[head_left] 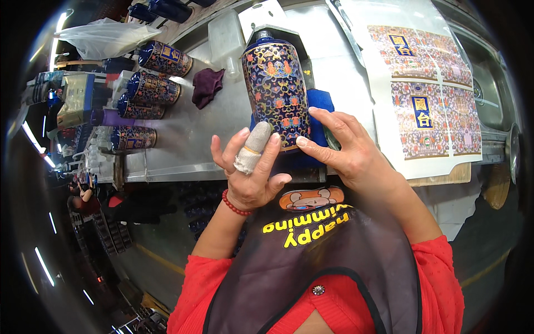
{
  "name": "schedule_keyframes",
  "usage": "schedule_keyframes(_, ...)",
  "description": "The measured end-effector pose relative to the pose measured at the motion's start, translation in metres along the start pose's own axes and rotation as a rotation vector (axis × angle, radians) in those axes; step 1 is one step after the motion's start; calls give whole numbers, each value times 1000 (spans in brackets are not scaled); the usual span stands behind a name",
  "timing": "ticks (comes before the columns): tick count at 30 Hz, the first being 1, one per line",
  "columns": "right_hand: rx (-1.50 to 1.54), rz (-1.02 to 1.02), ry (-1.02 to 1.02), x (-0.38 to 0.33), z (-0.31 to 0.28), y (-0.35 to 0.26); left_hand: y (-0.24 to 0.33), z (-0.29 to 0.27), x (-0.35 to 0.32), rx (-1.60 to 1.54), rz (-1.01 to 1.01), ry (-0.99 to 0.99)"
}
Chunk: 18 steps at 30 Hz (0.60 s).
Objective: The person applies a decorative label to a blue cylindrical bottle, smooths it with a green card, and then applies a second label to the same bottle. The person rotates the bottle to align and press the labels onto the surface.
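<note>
A dark blue bottle [276,83] with a colourful floral pattern lies on the bench in front of me, its neck pointing away. My left hand [248,161] is at the bottle's near left edge, fingers spread. One of its fingers wears a grey-white fabric finger cover [255,146] with a yellow band, whose tip meets or nearly meets the bottle. At the near right edge is my right hand [350,146], thumb and fingers stretched apart, with fingertips at the bottle's side. Blue cloth [321,100] shows beneath the bottle; its base is partly hidden.
Several similar patterned bottles [153,88] stand at the left, near a crumpled dark purple cloth [207,87] and a plastic bag [108,38]. A clear plastic container [225,42] is behind. Printed pattern sheets [423,92] lie at right, beside a metal sink [489,83].
</note>
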State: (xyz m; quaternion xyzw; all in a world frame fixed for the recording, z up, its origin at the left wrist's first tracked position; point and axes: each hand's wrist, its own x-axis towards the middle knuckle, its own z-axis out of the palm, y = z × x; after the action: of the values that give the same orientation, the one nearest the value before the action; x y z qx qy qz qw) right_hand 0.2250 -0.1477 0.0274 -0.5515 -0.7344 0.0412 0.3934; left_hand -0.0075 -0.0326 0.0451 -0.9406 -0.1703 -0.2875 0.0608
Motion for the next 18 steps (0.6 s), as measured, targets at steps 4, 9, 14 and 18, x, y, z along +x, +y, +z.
schedule_keyframes(4,9,-12,-4,2,-3,-1,0,0,-1,-12,12,5)
schedule_keyframes(9,0,-24,-13,-2,-1,0,-1,0,-3,-13,27,-5)
schedule_keyframes(14,19,-22,-14,-9,5,4,0,0,-2,-28,29,8)
schedule_keyframes(18,61,-10,-10,-5,4,3,4,2,-2,-6,61,1)
